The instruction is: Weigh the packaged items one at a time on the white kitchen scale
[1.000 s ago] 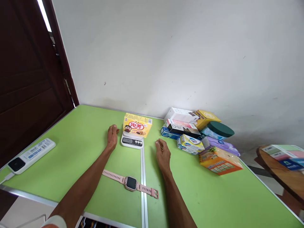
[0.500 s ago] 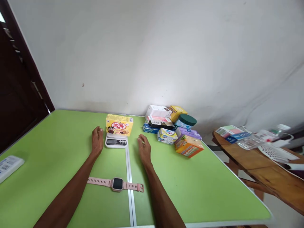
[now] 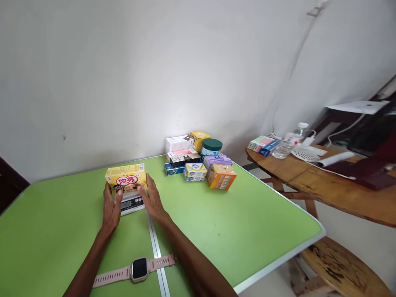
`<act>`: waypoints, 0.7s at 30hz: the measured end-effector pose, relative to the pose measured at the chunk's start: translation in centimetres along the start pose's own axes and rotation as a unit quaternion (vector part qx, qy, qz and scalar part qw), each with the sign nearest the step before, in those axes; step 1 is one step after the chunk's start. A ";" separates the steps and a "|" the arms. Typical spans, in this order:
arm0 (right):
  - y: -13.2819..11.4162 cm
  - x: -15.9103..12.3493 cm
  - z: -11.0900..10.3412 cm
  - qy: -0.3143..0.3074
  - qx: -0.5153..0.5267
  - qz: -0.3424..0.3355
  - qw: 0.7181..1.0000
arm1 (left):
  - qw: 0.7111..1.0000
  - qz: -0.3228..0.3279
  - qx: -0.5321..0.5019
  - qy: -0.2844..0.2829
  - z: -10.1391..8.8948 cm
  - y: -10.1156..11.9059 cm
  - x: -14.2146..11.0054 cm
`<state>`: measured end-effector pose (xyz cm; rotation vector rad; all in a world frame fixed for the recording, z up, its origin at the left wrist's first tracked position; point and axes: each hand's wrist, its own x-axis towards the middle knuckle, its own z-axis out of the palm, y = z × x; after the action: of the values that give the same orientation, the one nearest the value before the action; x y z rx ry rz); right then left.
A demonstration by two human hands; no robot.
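Observation:
A yellow snack box (image 3: 126,180) with a red and white label sits on top of the white kitchen scale (image 3: 132,209). My left hand (image 3: 111,206) is on the box's left side, thumb at the front. Against the right side is my right hand (image 3: 152,197), its thumb on the front face. Both hands grip the box between them. The scale's display and buttons show partly between my hands. A pink-strapped smartwatch (image 3: 139,269) lies on the table nearer to me, between my forearms.
On the green table (image 3: 216,231), a group of goods stands by the wall: an orange package (image 3: 222,178), a purple pack (image 3: 218,159), a green-lidded jar (image 3: 211,145) and several boxes. To the right are a wooden table (image 3: 309,177) with a plastic bottle (image 3: 289,142) and a wooden stool (image 3: 343,268).
Both hands have come in from beside the scale and closed on the sides of the yellow box. The view has turned to the right.

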<state>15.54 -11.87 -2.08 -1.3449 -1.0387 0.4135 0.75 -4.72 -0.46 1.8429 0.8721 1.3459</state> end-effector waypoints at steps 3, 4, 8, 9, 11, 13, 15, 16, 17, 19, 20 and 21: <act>-1.2 0.0 -1.4 0.032 0.010 -0.001 0.999 | 1.000 0.002 -0.009 -0.026 0.7 1.9 -0.4; -1.6 -0.1 -2.3 0.048 0.011 -0.001 0.999 | 0.999 0.004 -0.015 -0.038 1.2 2.6 -0.7; -2.6 -1.7 -7.9 0.126 -0.013 0.016 0.992 | 0.990 -0.016 -0.037 -0.132 4.3 5.5 -3.1; -2.6 -2.4 -9.7 0.148 -0.023 0.023 0.988 | 0.985 -0.018 -0.041 -0.165 5.5 6.0 -3.9; -2.5 -4.3 -13.5 0.184 -0.044 0.039 0.981 | 0.972 -0.008 -0.055 -0.227 8.0 6.8 -5.7; -2.4 -6.5 -17.3 0.203 -0.066 0.056 0.975 | 0.957 0.013 -0.076 -0.280 10.7 7.4 -7.5; -2.3 -8.6 -20.8 0.221 -0.093 0.075 0.968 | 0.939 0.029 -0.095 -0.330 13.5 8.0 -9.3; -2.2 -9.5 -22.5 0.233 -0.107 0.083 0.963 | 0.929 0.035 -0.098 -0.355 14.8 8.4 -10.1; -2.0 -10.3 -24.1 0.247 -0.122 0.091 0.957 | 0.920 0.037 -0.099 -0.378 16.1 8.9 -10.9; -1.6 -11.6 -27.2 0.280 -0.150 0.107 0.942 | 0.902 0.033 -0.098 -0.420 18.7 9.9 -12.2; -1.2 -12.0 -28.6 0.296 -0.164 0.116 0.934 | 0.891 0.030 -0.099 -0.442 20.0 10.4 -12.8; -0.8 -12.2 -29.9 0.310 -0.178 0.123 0.926 | 0.880 0.027 -0.101 -0.464 21.2 10.9 -13.3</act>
<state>32.83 -39.14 -2.53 -1.7857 -0.4216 -0.0392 19.33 -24.60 -2.99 2.0140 0.1563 0.4075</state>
